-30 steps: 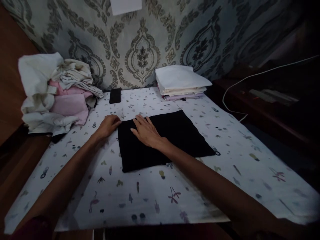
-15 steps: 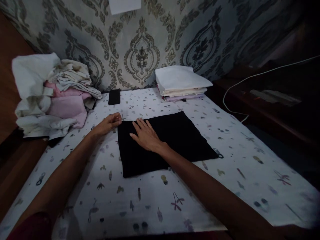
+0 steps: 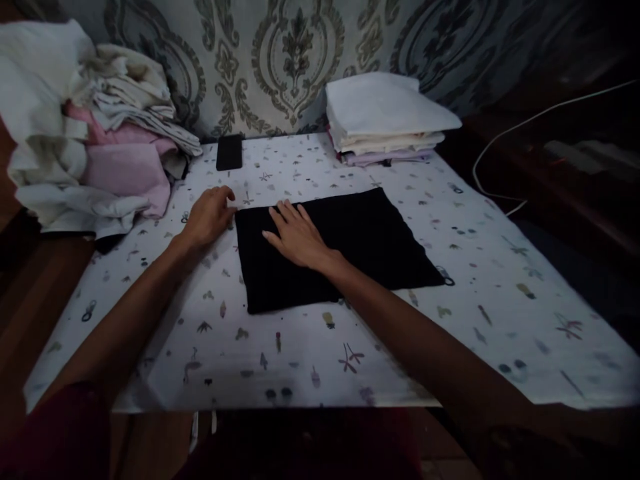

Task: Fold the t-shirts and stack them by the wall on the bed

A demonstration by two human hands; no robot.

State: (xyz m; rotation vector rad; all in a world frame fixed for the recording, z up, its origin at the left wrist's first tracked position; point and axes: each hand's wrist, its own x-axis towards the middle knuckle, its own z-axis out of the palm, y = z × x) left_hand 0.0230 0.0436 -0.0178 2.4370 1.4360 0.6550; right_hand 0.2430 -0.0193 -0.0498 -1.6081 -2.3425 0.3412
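Note:
A folded black cloth [image 3: 370, 233] lies flat on the white patterned tabletop covering [image 3: 300, 360]. My right hand [image 3: 296, 235] rests palm down on its left part, fingers stretched out and slightly spread. Just beyond the cloth's far left corner is my left hand [image 3: 211, 215], fingers loosely bent and a gap showing between thumb and forefinger. Nothing shows in its grasp; whether the thumb tip still touches the corner I cannot tell.
A loose heap of white and pink clothes [image 3: 125, 167] is at the left. Near the patterned wall lies a black phone [image 3: 229, 153]. A neat stack of folded cloths [image 3: 390, 110] stands back right, and a white cable [image 3: 480, 175] hangs beyond the right edge.
The view has tipped downward, bringing the near table edge in. My left hand's thumb and fingers have parted at the cloth's corner. My right hand stays flat on the cloth.

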